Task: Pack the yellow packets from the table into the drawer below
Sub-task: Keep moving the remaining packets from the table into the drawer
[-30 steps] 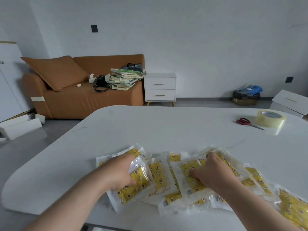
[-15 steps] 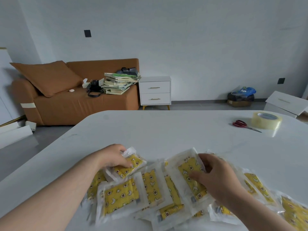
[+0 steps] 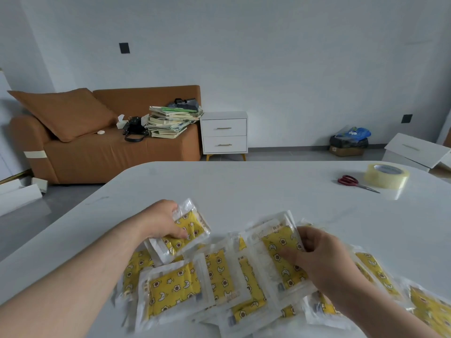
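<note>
Several yellow packets (image 3: 219,276) in clear wrappers, printed with stars and moons, lie overlapping along the near edge of the white table (image 3: 244,191). My left hand (image 3: 159,220) grips one yellow packet (image 3: 189,229) and holds it tilted above the left side of the pile. My right hand (image 3: 319,257) pinches another yellow packet (image 3: 275,245) by its right edge, with its far end lifted off the pile. More packets trail off to the right under my right forearm. No drawer shows in the head view.
Red-handled scissors (image 3: 351,182) and a roll of clear tape (image 3: 386,175) lie at the table's far right. Beyond the table stand a brown sofa (image 3: 97,147) with stacked books, a white two-drawer nightstand (image 3: 224,132), and white boxes (image 3: 415,152) on the floor.
Both hands have closed on a packet each and lifted them off the pile. The left hand's packet rose up and away from me; the pile beneath got uncovered.
</note>
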Available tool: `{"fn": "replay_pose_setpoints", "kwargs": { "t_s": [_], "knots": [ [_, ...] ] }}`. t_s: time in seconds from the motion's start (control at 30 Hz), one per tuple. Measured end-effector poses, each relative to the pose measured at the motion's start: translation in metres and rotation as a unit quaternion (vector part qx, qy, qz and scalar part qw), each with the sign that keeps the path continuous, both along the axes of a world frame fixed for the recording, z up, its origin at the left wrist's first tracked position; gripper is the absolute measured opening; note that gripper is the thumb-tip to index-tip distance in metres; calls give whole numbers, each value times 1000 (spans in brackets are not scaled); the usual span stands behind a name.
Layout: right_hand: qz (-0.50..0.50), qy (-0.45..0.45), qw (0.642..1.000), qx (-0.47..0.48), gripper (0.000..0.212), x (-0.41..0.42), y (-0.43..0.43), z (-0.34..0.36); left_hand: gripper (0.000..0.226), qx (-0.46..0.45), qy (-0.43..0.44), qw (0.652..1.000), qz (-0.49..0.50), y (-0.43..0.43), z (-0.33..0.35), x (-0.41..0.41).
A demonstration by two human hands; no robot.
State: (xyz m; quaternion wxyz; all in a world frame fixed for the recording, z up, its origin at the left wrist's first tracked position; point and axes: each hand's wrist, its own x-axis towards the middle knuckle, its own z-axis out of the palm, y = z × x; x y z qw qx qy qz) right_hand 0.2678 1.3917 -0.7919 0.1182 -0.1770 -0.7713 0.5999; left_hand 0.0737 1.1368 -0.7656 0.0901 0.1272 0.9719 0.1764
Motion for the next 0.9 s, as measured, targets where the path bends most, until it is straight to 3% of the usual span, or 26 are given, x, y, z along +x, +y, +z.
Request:
{"fn": "replay_pose_setpoints", "kwargs": {
  "t_s": [0.17,0.3,0.37,0.47,0.63,0.77,0.9],
  "knots": [
    [-19,15,996,-80,24,3,2,8,23,212,37,976,36,-3,27,18],
    [-29,32,993,-109,24,11,-2,24,19,445,-98,884,99,-3,42,57],
    [-28,29,993,-115,17,21,-6,36,19,515,-170,832,117,-1,46,82],
    [-34,9,987,-159,8,45,-12,57,13,549,-242,788,140,5,55,120],
    [-62,-30,978,-199,13,90,-12,75,27,582,-303,741,145,20,65,179],
    [-64,-46,968,-240,14,131,0,75,34,589,-322,730,130,36,55,230],
    [-40,-54,966,-250,21,173,19,56,88,571,-315,749,116,50,29,273]
  ]
}}
